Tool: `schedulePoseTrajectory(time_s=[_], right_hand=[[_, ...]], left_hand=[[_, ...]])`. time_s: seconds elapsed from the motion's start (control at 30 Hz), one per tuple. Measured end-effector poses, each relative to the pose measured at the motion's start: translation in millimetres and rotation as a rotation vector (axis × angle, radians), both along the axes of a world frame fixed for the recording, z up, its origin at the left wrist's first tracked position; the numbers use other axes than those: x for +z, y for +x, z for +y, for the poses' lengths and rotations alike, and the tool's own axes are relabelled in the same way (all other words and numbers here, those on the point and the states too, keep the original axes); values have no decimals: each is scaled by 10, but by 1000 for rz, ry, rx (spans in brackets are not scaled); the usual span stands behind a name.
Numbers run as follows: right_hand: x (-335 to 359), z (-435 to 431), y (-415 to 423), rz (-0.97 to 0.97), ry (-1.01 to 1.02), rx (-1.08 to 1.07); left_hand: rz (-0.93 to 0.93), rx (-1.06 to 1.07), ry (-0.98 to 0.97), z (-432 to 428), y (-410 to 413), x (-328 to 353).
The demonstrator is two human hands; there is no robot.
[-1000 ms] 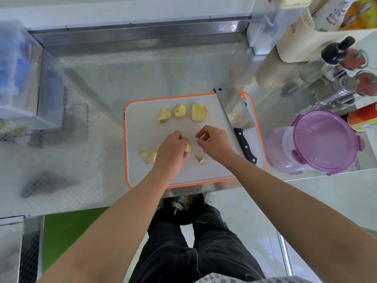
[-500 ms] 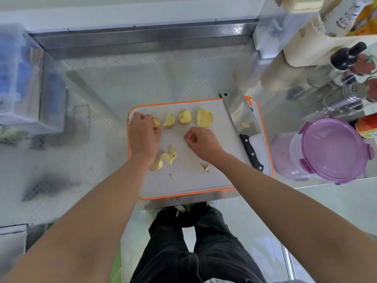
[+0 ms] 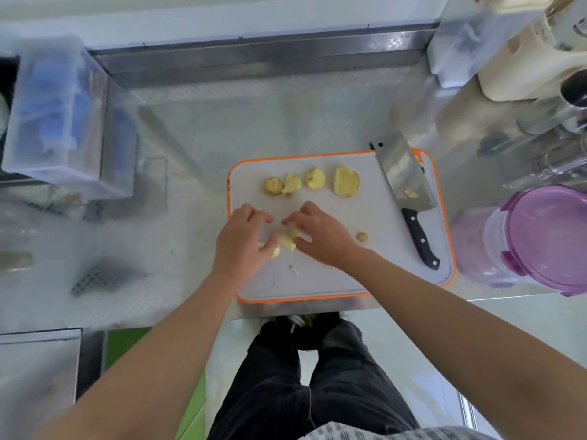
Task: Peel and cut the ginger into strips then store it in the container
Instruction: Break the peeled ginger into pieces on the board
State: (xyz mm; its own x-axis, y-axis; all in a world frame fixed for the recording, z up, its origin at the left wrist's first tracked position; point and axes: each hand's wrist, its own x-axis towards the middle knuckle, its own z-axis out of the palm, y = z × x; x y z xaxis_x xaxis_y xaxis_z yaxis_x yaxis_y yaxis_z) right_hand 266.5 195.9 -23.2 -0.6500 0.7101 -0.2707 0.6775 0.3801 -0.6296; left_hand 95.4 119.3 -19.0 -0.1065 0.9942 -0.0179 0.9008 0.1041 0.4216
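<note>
A white cutting board with an orange rim lies on the steel counter. Along its far side sit several peeled ginger pieces in a row. In the middle of the board my left hand and my right hand meet over a small cluster of ginger chunks. My left thumb and curled fingers hold one chunk at its left end. The fingers of my right hand pinch another chunk. A small ginger bit lies just right of my right hand. A cleaver rests on the board's right side.
A clear container with a purple lid stands right of the board. Bottles and a cream rack crowd the back right. A clear plastic box sits at the back left. A ginger scrap lies near the board's front.
My left hand set a piece at the left end of the far row, then came back to the middle. My right hand shifted left onto the cluster of chunks.
</note>
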Motion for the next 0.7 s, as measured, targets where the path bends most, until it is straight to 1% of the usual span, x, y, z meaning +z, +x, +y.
schedulePoseTrajectory(time_s=[0.07, 0.2, 0.3, 0.37, 0.53, 0.6, 0.7], right_hand=[[-3, -31, -22, -50, 47, 32], [29, -94, -60, -30, 99, 41], [27, -148, -80, -19, 93, 27], [34, -167, -70, 13, 19, -49], [117, -136, 23, 108, -227, -367], [145, -130, 65, 120, -310, -429], [187, -164, 89, 168, -418, -452]], left_hand=[[-19, -24, -35, -151, 3, -14], [49, -51, -74, -323, 31, -18], [55, -14, -82, -344, 74, 4], [39, 34, -83, -354, 108, 12], [-22, 146, -93, -326, 207, -12], [-65, 159, -106, -288, 311, -31], [-138, 178, -95, -250, 428, -52]])
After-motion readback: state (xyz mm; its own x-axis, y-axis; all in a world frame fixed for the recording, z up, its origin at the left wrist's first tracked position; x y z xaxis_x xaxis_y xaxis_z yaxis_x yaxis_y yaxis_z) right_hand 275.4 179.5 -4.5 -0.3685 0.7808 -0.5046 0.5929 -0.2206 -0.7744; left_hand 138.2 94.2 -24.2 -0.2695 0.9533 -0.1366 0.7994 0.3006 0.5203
